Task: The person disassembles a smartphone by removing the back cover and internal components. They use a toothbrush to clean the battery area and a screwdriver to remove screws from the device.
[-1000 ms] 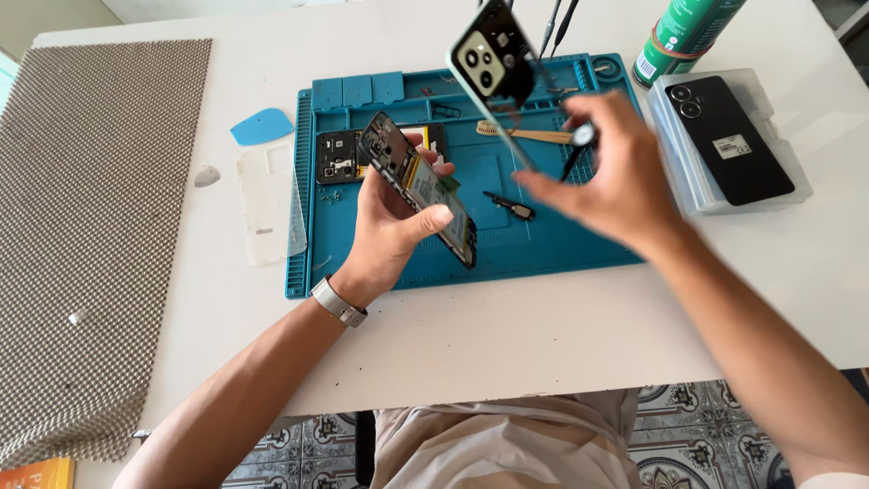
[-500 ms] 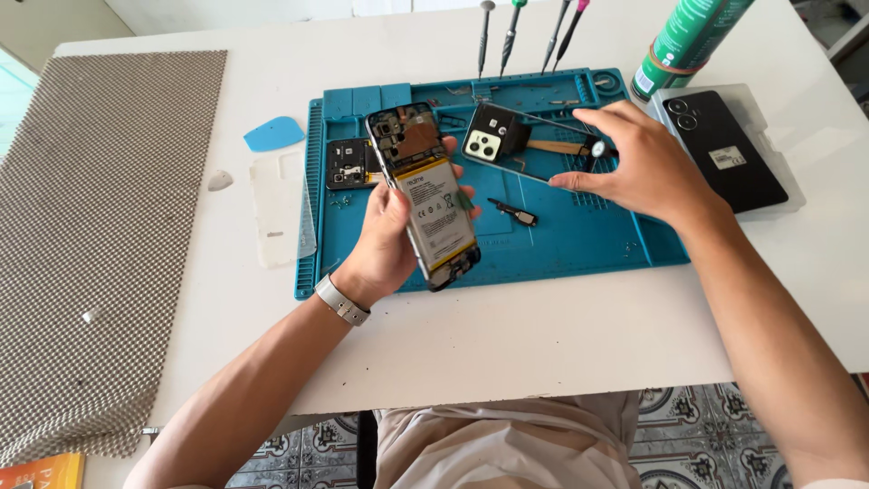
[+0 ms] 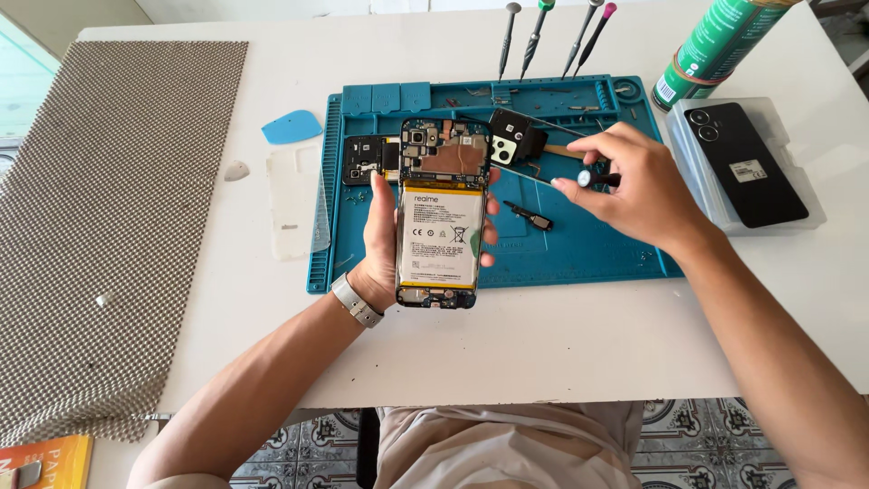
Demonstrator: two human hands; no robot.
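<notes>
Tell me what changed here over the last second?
The right hand set the black camera cover down on the blue mat and now pinches a small tool. The left hand turned the opened phone upright. The black phone stayed put.

A white bench carries a blue repair mat, a grey mesh sheet at its left, a blue pick, a clear film, a green can and a clear tray.
</notes>
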